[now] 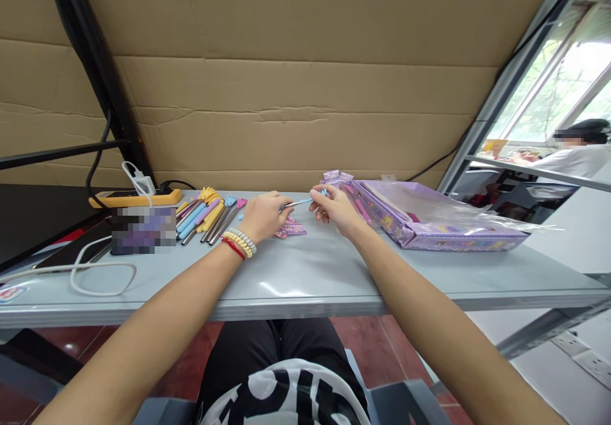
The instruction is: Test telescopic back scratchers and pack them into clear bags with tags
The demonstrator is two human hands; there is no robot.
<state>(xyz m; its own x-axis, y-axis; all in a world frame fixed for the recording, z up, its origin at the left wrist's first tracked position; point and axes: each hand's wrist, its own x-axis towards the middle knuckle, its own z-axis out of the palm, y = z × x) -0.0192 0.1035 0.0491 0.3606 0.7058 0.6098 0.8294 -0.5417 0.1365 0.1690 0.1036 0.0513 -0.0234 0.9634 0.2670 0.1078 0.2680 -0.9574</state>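
A slim blue and silver stick [302, 202] spans the gap between my hands, just above the table. My left hand [267, 214] is closed on its dark metal end. The fingers of my right hand [333, 209] pinch its light blue end, where a small shaped blue head partly shows. Left of my left hand lies a pile of similar sticks [203, 215] with yellow, blue, purple and pink parts, some with hand-like heads. Small pink printed packets [292, 227] lie flat beside my left hand, partly hidden by it.
A purple printed box [415, 234] with clear plastic stands at right, pink sticks [360, 205] beside it. At left are a phone [143, 231], a white cable [102, 269] and a yellow power strip [119, 199]. Cardboard [305, 88] closes the back. Another person [580, 158] sits far right.
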